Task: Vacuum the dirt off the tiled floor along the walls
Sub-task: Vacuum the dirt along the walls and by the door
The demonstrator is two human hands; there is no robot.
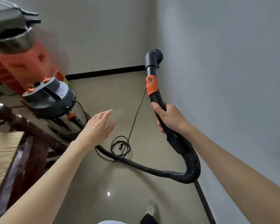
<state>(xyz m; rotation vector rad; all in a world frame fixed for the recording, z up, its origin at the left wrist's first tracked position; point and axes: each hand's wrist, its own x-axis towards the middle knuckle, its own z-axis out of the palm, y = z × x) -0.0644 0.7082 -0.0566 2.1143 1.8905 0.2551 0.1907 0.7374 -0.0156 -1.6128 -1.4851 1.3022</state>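
My right hand (169,118) grips the black curved handle of the vacuum hose (153,92), which has an orange collar. Its round brush nozzle (157,56) points up, close to the right wall and well above the beige tiled floor (120,183). The ribbed black hose (191,167) loops down from my hand and runs left across the floor to the grey and steel canister vacuum (55,101). My left hand (98,126) hovers with fingers spread and nothing in it, above the hose near the canister.
A thin black power cord (120,147) lies coiled on the tiles and runs toward the far corner. Orange stools (27,62) stand behind the canister. Dark wooden furniture (27,135) and a cardboard box (2,151) crowd the left. Black skirting (107,71) lines both walls.
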